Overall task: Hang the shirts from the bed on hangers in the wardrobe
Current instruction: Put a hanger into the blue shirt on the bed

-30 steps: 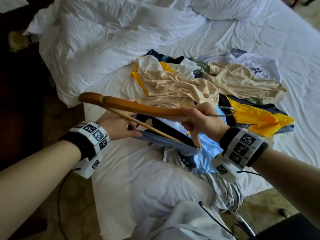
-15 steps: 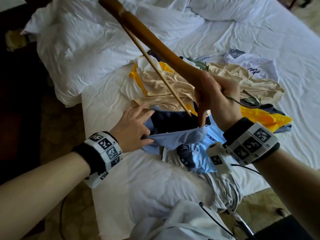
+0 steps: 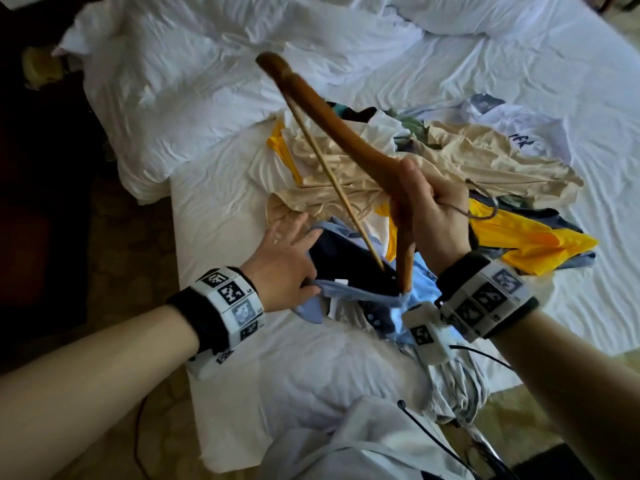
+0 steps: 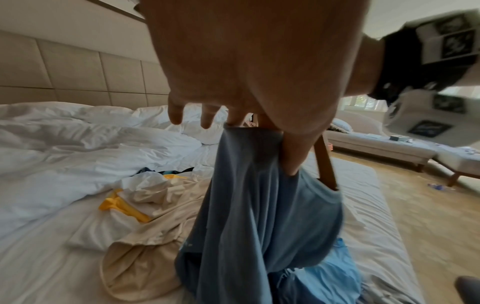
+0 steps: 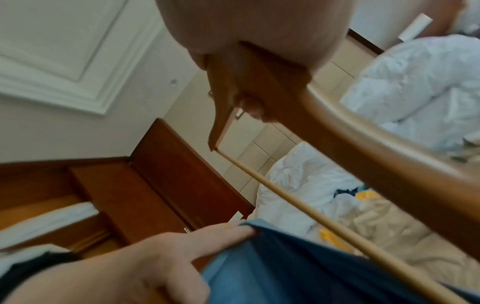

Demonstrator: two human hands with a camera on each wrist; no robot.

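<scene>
Lying across the white bed: a rumpled duvet at the far left, then a loose pile of shirts in the middle, beige, yellow, white and dark ones overlapping. No real container here; serving as one, only the neck opening of the blue shirt at the near edge of the pile, with the lower end of the wooden hanger sitting inside it.

Gripping the hanger at its middle, fingers wrapped round the wood just beside the metal hook: the right hand. Holding the hanger steeply tilted, one arm pointing up over the pile, the other down into the collar, the thin crossbar running between.

Pinching the collar edge of the blue shirt between thumb and index finger and keeping the opening wide, other fingers spread loosely: the left hand.

Standing well beyond the bed in the left wrist view: a long bench.

Compared with half a second ago: hanger lowered, its upper end now inside the picture, its lower end now reaching into the collar.
</scene>
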